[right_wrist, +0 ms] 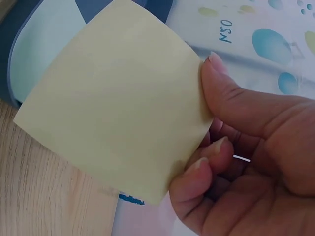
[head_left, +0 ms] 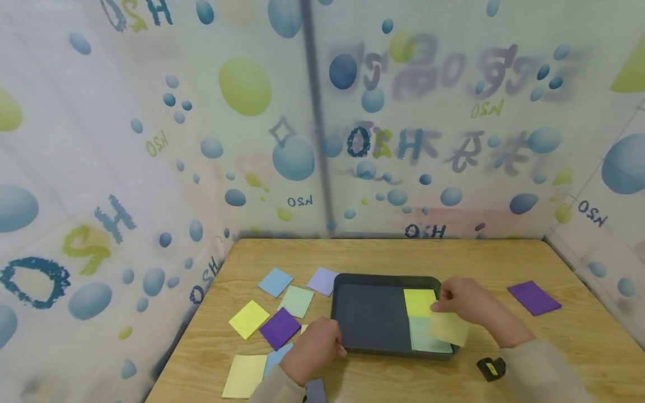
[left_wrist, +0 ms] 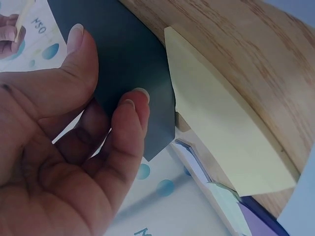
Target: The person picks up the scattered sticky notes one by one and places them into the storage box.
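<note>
My right hand (head_left: 461, 302) pinches a pale yellow sticky note (right_wrist: 113, 103) by one edge, thumb on one face and fingers on the other. In the head view that note hangs over the front right corner of the dark tray (head_left: 370, 313). Inside the tray's right end lie a bright yellow note (head_left: 418, 302) and a light green note (head_left: 424, 336), one behind the other; the held note overlaps part of the green one. At the tray's front left corner, my left hand (head_left: 317, 344) holds the tray wall (left_wrist: 133, 64) with curled fingers and thumb.
Left of the tray lie loose notes: blue (head_left: 275, 282), lilac (head_left: 322, 280), green (head_left: 296, 301), yellow (head_left: 249, 319), purple (head_left: 280, 328) and pale yellow (head_left: 245, 376). Another purple note (head_left: 534, 298) lies far right. A small black item (head_left: 491, 369) shows beside the right sleeve. Patterned curtains surround the table.
</note>
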The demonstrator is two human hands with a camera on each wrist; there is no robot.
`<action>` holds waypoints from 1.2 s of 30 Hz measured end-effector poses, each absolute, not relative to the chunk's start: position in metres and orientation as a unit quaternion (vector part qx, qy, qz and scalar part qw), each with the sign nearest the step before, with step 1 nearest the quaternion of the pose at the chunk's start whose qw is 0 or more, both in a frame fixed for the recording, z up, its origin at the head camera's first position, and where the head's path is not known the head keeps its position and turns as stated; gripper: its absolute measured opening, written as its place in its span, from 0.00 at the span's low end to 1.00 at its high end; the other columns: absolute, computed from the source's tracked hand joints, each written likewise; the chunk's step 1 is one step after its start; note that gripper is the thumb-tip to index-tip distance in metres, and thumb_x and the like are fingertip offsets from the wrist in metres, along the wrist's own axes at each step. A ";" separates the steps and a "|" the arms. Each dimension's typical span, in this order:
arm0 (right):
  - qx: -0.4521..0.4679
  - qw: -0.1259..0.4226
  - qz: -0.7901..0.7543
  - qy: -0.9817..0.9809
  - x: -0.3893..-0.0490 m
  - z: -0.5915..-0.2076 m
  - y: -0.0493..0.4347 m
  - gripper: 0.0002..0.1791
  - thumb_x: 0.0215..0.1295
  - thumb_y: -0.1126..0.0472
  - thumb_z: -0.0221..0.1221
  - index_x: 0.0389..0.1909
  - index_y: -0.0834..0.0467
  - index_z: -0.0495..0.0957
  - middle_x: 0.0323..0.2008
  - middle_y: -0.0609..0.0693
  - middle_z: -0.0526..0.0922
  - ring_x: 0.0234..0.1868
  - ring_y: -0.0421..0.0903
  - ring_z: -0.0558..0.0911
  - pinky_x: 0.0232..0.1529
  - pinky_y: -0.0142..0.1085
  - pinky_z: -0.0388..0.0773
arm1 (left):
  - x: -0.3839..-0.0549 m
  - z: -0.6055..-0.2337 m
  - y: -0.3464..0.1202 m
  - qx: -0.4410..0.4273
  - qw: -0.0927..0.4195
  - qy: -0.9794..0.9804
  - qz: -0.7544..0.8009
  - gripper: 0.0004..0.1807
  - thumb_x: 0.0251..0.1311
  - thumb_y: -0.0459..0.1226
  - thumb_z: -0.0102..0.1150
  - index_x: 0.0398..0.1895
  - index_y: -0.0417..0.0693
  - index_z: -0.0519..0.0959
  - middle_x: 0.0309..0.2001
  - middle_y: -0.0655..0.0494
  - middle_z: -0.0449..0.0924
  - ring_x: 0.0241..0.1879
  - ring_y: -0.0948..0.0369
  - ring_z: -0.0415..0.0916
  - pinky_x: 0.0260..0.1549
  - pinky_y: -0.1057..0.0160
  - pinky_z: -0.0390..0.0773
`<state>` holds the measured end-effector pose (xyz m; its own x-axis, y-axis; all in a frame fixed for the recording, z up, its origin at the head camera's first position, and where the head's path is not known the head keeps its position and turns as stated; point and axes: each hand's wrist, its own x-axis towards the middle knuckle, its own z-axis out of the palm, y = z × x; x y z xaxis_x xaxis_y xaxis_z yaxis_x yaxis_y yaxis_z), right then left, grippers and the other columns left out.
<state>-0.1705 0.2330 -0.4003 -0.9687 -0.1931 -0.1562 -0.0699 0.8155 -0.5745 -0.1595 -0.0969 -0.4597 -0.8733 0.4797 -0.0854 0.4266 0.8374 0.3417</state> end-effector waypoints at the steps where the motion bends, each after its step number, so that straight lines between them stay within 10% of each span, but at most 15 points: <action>1: -0.073 0.104 -0.295 0.947 -0.171 -0.400 0.231 0.17 0.62 0.55 0.69 0.23 0.58 0.72 0.20 0.47 0.68 0.25 0.44 0.67 0.27 0.37 0.63 | -0.160 -0.460 -0.097 0.237 0.084 0.955 0.159 0.08 0.54 0.38 0.75 0.20 0.48 0.87 0.19 0.62 0.80 0.19 0.72 0.66 0.19 0.71 0.70; 36: -0.142 0.177 -0.274 0.935 -0.220 -0.416 0.156 0.28 0.62 0.59 0.70 0.10 0.51 0.62 0.12 0.42 0.55 0.18 0.40 0.53 0.23 0.34 0.56 | -0.159 -0.460 -0.097 0.222 0.095 0.956 0.164 0.10 0.54 0.39 0.75 0.18 0.48 0.87 0.17 0.64 0.75 0.18 0.70 0.60 0.18 0.71 0.66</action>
